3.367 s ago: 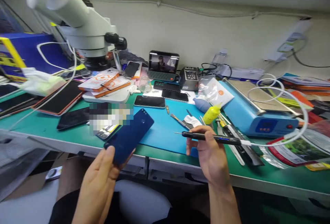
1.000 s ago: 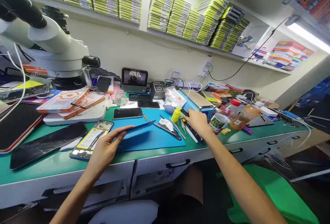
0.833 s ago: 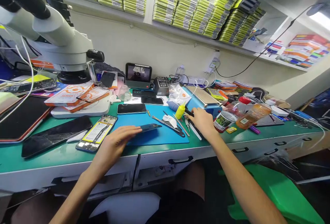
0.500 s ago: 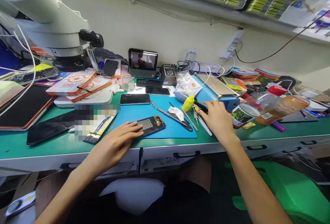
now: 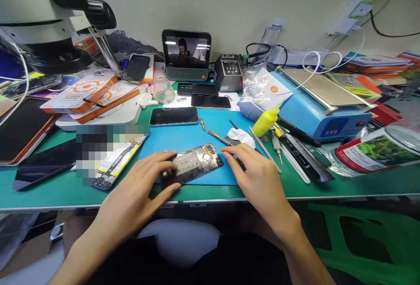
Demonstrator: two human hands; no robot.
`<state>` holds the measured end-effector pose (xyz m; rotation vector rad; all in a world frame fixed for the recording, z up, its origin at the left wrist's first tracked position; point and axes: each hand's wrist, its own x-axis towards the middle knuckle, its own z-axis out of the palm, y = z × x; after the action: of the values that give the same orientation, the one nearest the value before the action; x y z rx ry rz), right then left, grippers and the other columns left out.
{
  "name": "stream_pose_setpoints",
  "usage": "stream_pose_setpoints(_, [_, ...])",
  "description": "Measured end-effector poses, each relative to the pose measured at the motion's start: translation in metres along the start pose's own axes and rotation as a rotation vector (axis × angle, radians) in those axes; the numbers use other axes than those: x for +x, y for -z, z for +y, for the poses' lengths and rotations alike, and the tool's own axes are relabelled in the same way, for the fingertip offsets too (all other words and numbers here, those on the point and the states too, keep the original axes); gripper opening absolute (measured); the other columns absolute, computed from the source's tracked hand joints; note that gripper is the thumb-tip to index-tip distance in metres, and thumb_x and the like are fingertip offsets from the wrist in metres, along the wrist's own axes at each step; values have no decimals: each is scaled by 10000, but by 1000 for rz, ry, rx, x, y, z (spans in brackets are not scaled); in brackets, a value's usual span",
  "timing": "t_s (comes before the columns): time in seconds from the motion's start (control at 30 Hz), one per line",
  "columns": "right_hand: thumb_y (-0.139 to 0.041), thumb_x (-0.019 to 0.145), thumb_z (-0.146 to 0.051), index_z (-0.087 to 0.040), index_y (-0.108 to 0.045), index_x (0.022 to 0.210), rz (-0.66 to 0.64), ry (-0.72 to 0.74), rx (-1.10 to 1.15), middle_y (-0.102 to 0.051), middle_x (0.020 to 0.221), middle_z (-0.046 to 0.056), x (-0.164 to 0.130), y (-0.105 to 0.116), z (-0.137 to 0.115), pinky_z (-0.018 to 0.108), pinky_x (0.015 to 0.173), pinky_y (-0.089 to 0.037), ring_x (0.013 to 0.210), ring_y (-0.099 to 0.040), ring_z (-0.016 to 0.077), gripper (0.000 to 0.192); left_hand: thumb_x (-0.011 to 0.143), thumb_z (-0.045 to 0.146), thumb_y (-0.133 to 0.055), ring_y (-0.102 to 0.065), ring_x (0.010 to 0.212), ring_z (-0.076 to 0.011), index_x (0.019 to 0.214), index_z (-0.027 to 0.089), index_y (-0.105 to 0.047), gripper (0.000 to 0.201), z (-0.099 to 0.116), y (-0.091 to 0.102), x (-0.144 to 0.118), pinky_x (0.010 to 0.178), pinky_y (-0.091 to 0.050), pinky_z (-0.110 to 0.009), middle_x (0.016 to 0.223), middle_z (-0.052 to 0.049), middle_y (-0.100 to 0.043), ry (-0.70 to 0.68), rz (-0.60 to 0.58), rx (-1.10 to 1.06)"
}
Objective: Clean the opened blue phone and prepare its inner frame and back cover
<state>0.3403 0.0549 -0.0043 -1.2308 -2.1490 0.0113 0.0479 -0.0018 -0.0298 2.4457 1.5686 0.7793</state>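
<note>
An opened phone [image 5: 193,162] lies at a slant near the mat's front edge, its metal plate and gold-coloured loop showing. My left hand [image 5: 141,180] grips its left end, fingers over the upper side and thumb along the lower edge. Beyond the phone's right end, my right hand [image 5: 257,173] is closed, thumb and index finger close together. Something dark shows under its fingers, but I cannot make out what they hold. A brush [image 5: 215,135] runs up to this hand, its handle partly hidden. Crumpled white tissue [image 5: 242,136] lies just behind.
An electric screwdriver [image 5: 302,156], tweezers [image 5: 260,145] and a yellow bottle [image 5: 265,122] lie at right, before a blue heating device [image 5: 315,114]. Another opened phone [image 5: 116,162] lies left. A dark phone [image 5: 173,116] rests on the blue mat [image 5: 164,138]. A microscope [image 5: 49,26] overhangs the left.
My right hand has moved left from the tools and bottle to beside the opened phone. My left thumb now shows at the phone's lower edge. The view has moved closer to the bench.
</note>
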Motion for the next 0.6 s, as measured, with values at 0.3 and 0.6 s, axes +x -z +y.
stream_pose_setpoints(0.3, [-667, 1081, -253, -212, -820, 1134, -13, 113, -78, -739, 1002, 17, -1, -4, 3, 333, 718, -451, 841, -705, 155, 167, 1070, 491, -629, -441, 1540, -120, 1488, 348, -559, 448, 2, 2, 1, 1327, -286, -217, 1654, 92, -511, -27, -33, 43])
stream_pose_setpoints(0.6, [-591, 1099, -325, -174, -800, 1261, -48, 172, -223, -807, 1037, 61, -5, -9, 8, 388, 671, -501, 751, -719, 209, 304, 1009, 461, -633, -502, 1524, -250, 1587, 413, -498, 595, -15, -6, -13, 1336, -383, -445, 1715, 117, -458, -131, -42, 201])
